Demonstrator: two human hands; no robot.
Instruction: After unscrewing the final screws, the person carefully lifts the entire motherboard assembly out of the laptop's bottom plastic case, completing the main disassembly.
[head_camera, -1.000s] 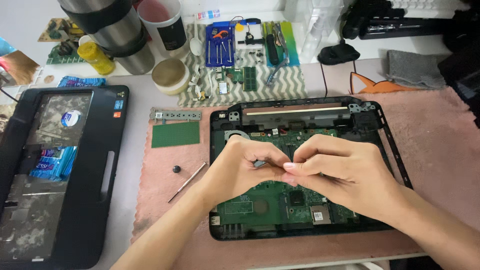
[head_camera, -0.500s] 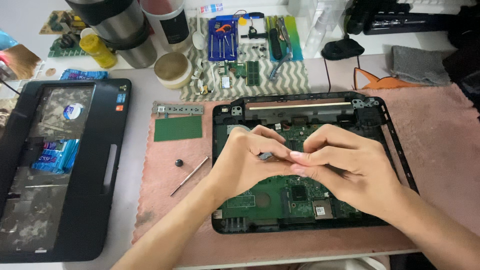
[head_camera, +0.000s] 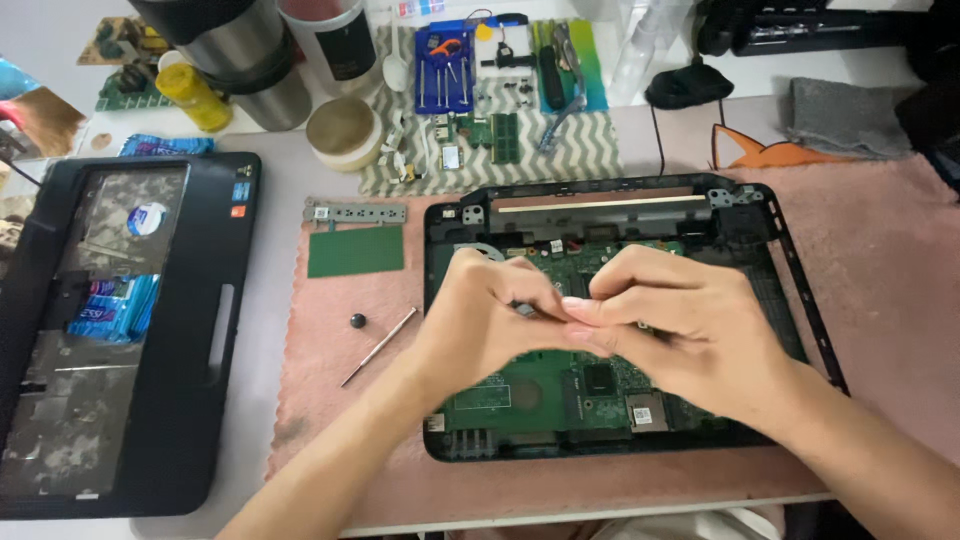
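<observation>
An opened laptop base (head_camera: 795, 270) with its green circuit board (head_camera: 520, 390) exposed lies on a pink mat (head_camera: 880, 300). My left hand (head_camera: 480, 320) and my right hand (head_camera: 670, 320) meet fingertip to fingertip above the middle of the board. Together they pinch a small dark part (head_camera: 523, 308) between the fingers. What the part is cannot be made out, since the fingers cover most of it.
A thin metal tool (head_camera: 380, 346) and a small black knob (head_camera: 357, 320) lie on the mat to the left, below a green board piece (head_camera: 355, 250) and a metal strip (head_camera: 355, 212). A black laptop palmrest cover (head_camera: 200, 330) lies far left. Cups, a screwdriver set and small parts crowd the back.
Both hands stay pressed together over the board and have barely shifted. The camera view has tilted slightly, so the laptop sits a little lower in the picture.
</observation>
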